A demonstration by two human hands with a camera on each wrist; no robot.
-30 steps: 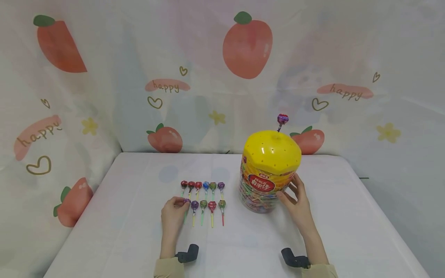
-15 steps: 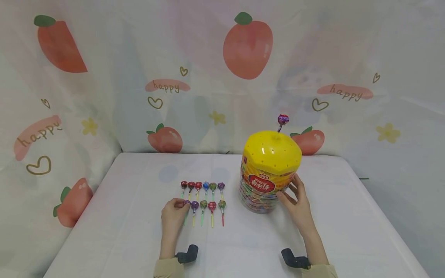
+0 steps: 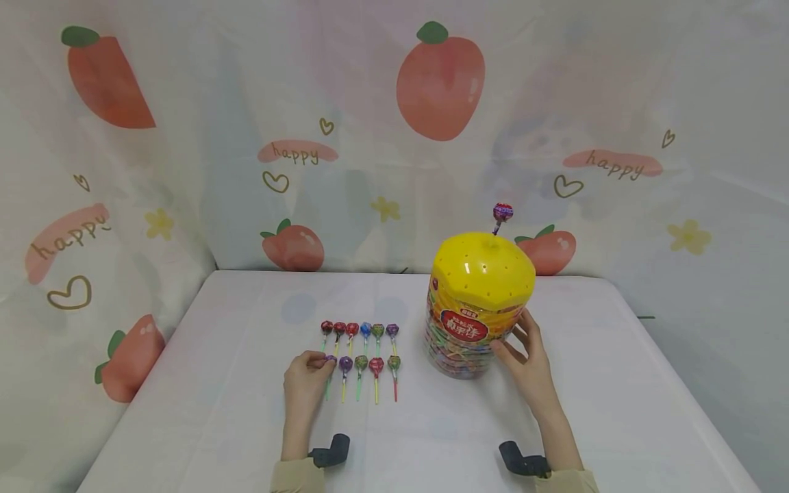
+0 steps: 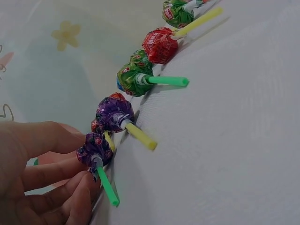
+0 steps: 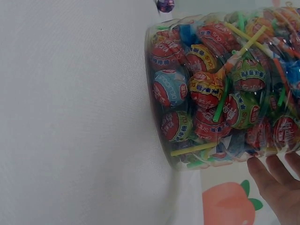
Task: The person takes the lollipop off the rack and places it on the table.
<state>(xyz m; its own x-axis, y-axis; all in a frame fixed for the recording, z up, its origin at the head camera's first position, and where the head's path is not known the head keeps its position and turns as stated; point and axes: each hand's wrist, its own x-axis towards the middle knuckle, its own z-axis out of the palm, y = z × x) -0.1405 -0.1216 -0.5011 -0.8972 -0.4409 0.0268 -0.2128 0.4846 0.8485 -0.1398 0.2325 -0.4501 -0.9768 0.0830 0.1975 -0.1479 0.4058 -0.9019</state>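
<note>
My left hand [image 3: 305, 380] pinches a purple-wrapped lollipop [image 4: 94, 151] by its head, at the left end of the front row. Its green stick points toward me along the white table. Beside it lie a purple lollipop [image 3: 345, 364], a green one [image 3: 361, 364], a red one [image 3: 376, 368] and another green one [image 3: 394, 363]. My right hand [image 3: 529, 359] touches the right side of a clear candy jar [image 5: 225, 89] full of lollipops, its fingertips against the wall. The jar stands upright under a yellow lid [image 3: 483, 267].
Behind the front row lies a back row of several lollipops, among them a blue one [image 3: 366, 329]. A purple-red lollipop [image 3: 502, 212] sticks up at the top of the jar. A fruit-printed cloth [image 3: 357, 82] hangs behind the white table [image 3: 216, 383].
Very little differs. The left hand has shifted a touch to the left at the purple lollipop. The right hand and the jar stay where they were.
</note>
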